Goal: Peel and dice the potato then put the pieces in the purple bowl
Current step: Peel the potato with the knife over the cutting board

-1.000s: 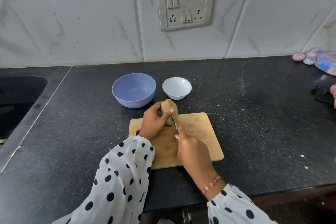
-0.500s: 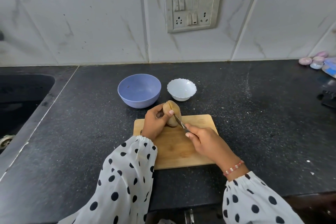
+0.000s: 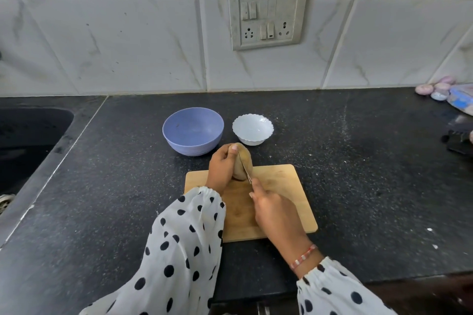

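I see the potato [image 3: 243,164] standing on end at the far edge of the wooden cutting board [image 3: 284,186], still in its brown skin. It sits inside the curl of the left hand [image 3: 222,169] — fingers wrapped round its left side, thumb tip pressed on its top. The knife [image 3: 245,167] lies along the potato's right face, its thin blade running from just under that thumb down toward the right hand [image 3: 275,212]. The right hand is closed round the knife's handle, directly nearer me than the potato and a little to its right; the handle itself is hidden in the fist. Just beyond the left hand's knuckles, on the black counter [image 3: 371,174], stands the purple bowl [image 3: 193,130], close to the potato but not touching it. Beyond the potato and slightly right of it sits a white scalloped bowl [image 3: 253,129] — near the purple one, apart from it.
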`<state>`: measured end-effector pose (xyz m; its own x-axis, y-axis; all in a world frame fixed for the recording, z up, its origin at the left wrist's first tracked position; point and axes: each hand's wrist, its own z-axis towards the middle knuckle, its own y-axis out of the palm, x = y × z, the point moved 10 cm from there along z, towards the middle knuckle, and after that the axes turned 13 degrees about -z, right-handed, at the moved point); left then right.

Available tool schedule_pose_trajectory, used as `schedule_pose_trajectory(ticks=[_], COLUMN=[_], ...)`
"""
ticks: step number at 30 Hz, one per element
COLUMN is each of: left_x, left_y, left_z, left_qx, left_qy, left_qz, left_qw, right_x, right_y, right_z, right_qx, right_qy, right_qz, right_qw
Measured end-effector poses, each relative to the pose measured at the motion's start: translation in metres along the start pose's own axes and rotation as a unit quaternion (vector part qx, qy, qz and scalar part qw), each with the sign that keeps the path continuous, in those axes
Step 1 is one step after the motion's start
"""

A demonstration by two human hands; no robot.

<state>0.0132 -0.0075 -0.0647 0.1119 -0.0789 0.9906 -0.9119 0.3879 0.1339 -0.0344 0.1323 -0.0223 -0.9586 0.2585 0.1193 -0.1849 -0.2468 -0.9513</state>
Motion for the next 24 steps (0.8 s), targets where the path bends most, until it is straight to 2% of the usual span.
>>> schedule_pose_trajectory(ticks=[4, 6, 9, 13, 15, 18, 21, 24], left_x=[-0.009, -0.007, -0.003, 0.008, 0.006, 0.001, 0.007, 0.009], left_y=[-0.008, -0.009, -0.007, -0.006, -0.006, -0.008, -0.005, -0.006], left_z=[0.010, 0.010, 0.008, 0.000, 0.000, -0.002, -0.010, -0.011], left_qx=[0.007, 0.015, 0.019, 0.017, 0.023, 0.035, 0.030, 0.026], left_qy=[-0.037, -0.024, -0.005, 0.030, 0.028, 0.006, 0.037, 0.032], left_qz=[0.000, 0.017, 0.023, 0.032, 0.024, 0.025, 0.085, 0.079], left_qw=[0.999, 0.999, 1.000, 0.999, 0.999, 0.999, 0.995, 0.996], right_x=[-0.001, 0.004, -0.003, -0.002, -0.001, 0.003, 0.005, 0.005], right_y=[0.011, 0.011, 0.019, 0.018, 0.020, 0.023, 0.018, 0.017], right_z=[0.005, 0.008, 0.016, 0.021, 0.020, 0.018, 0.019, 0.018], right_qx=[0.029, 0.023, -0.036, -0.028, -0.001, -0.008, -0.025, -0.029], right_qy=[-0.010, 0.014, 0.008, 0.019, 0.017, 0.037, 0.055, 0.054], right_qz=[0.007, 0.022, -0.014, -0.024, -0.009, 0.012, 0.055, 0.095], right_qw=[0.999, 0.999, 0.999, 0.999, 1.000, 0.999, 0.997, 0.994])
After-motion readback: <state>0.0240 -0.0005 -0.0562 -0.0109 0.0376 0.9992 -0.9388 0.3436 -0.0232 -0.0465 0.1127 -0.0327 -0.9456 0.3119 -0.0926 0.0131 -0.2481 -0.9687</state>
